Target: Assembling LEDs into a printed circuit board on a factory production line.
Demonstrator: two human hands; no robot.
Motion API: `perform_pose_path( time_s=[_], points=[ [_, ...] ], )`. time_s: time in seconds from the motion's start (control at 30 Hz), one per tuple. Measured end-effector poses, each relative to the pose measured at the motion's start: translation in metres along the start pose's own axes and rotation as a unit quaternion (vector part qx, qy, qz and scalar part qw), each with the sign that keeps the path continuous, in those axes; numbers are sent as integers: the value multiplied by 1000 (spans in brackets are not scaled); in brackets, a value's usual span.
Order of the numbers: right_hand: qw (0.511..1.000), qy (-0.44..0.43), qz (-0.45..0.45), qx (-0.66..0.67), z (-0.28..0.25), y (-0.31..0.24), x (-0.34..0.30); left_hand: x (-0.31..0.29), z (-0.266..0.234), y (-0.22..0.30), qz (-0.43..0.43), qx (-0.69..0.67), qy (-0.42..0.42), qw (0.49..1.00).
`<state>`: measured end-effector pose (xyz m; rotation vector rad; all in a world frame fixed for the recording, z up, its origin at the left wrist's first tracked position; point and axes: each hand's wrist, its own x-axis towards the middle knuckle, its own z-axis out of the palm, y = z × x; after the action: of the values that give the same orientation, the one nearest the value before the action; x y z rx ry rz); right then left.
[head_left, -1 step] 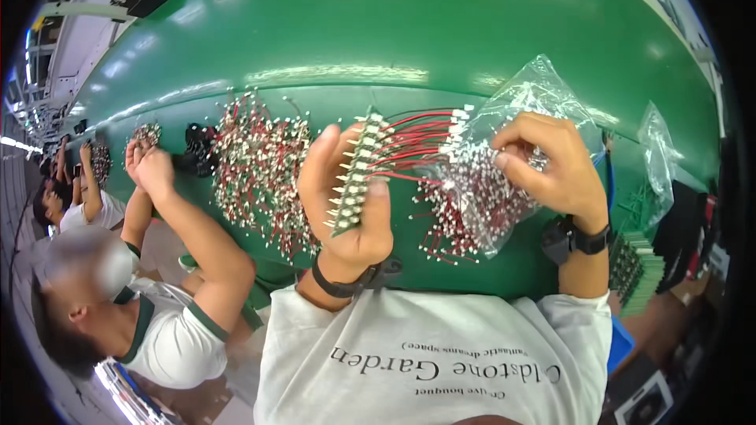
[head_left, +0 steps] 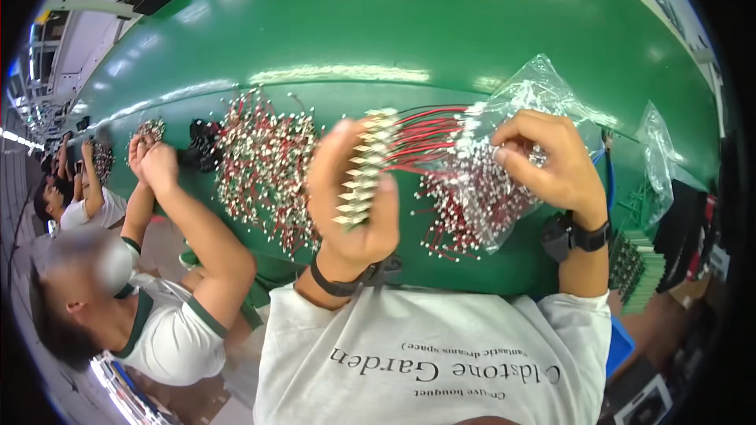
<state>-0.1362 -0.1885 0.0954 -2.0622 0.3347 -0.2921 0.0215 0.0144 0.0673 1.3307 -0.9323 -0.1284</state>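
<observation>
My left hand (head_left: 350,212) is shut on a pale strip of small boards (head_left: 364,169) held upright above the green table (head_left: 394,24). Several red wires (head_left: 425,138) run from the strip's upper part to the right. Over a clear plastic bag (head_left: 520,102), my right hand (head_left: 551,165) has its fingertips pinched on one of the red-wired parts (head_left: 461,205) that spill out of it. Both wrists wear dark bands.
A loose pile of red-wired parts (head_left: 264,165) lies left of my hands. A co-worker at the left has both hands (head_left: 153,161) raised at the table edge beside small heaps. A second clear bag (head_left: 657,157) and a stack of green boards (head_left: 634,267) are at the right.
</observation>
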Motion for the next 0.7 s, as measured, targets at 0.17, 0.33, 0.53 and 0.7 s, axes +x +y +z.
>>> perform_pose_path(
  time_s=[0.17, 0.33, 0.53, 0.7],
  points=[
    [984, 70, -14, -163, 27, 1, -42, -10, 12, 51, 196, 167, -231, 938],
    [973, 138, -38, -183, 62, -5, -103, -46, 23, 76, 224, 187, -347, 891],
    [949, 256, -65, -174, 102, -15, -126, -54, -21, 71, -89, 15, -196, 976],
    [948, 228, -101, -199, 117, -20, -102, -61, -57, 46, -294, -267, 113, 911]
  ],
)
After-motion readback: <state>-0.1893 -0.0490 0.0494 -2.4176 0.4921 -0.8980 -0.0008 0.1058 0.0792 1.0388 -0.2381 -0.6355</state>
